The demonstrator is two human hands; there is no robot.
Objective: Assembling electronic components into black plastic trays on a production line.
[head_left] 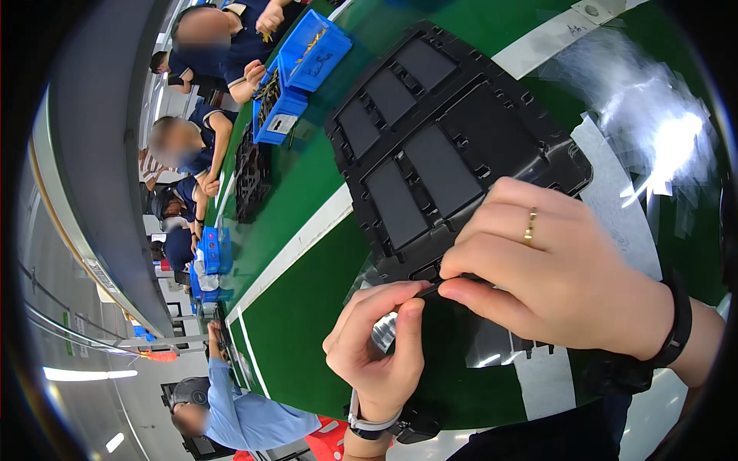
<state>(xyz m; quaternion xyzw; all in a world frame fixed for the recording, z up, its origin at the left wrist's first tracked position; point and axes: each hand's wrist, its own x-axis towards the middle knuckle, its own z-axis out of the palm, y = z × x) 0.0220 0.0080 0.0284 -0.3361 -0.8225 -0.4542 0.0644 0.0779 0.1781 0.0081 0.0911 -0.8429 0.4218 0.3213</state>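
Observation:
A large black plastic panel with several rectangular recesses and clips along its rim lies on the green table. At its near edge, a small dark strip-like piece sits between my fingertips; I cannot tell whether it is loose or part of the panel. My left hand pinches its lower-left end between thumb and fingers. My right hand, with a ring on one finger, is closed on the other end, its knuckles close to the panel's corner. The fingers partly hide the piece.
Blue bins with yellow and dark small parts stand beyond the panel. Another black part lies at the table's far left edge. Clear plastic film spreads at the right. Several people work along the table; one in light blue is at lower left.

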